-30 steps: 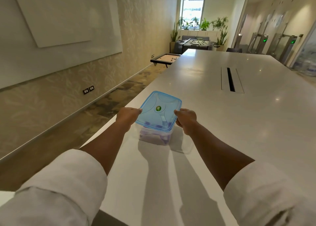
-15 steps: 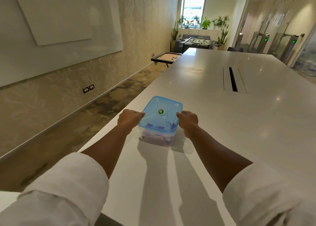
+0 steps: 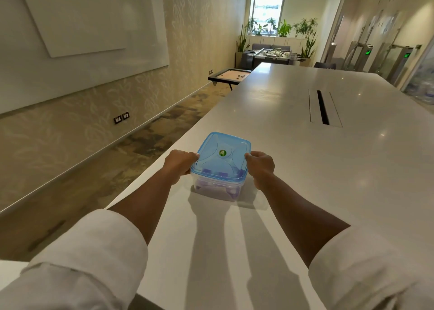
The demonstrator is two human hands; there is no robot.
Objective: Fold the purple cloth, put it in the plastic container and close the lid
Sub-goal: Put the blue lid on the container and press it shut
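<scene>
— While the plastic container (image 3: 217, 187) sits near the left edge of the long white table (image 3: 305, 168), where are the person's hands?

— One on each side of it. The left hand (image 3: 179, 165) is curled against the left edge of the blue lid (image 3: 222, 155), fingers closed over the rim. The right hand (image 3: 260, 166) does the same on the right edge, its fingertips (image 3: 249, 155) touching the lid's rim.

— So both hands are clamped on the lid?

— Yes, each grips its own side, and the two hands stand apart with the lid between them. Whether the fingers also reach down to the container wall cannot be told; the knuckles hide that.

— And the purple cloth (image 3: 211, 188)?

— Inside the container. It shows through the clear wall as a pale purple mass at the bottom, and a few purple patches show through the translucent lid as well. How neatly it is folded cannot be told.

— Does the lid sit flat?

— It covers the whole opening and looks level. A round green sticker (image 3: 222, 152) marks its middle. Whether it is pressed fully shut cannot be seen.

— Anything else on the table?

— A dark cable slot (image 3: 323, 107) set into the surface, well apart from the container, farther along and to the right. Both forearms stretch forward from rolled white sleeves (image 3: 94, 251).
</scene>
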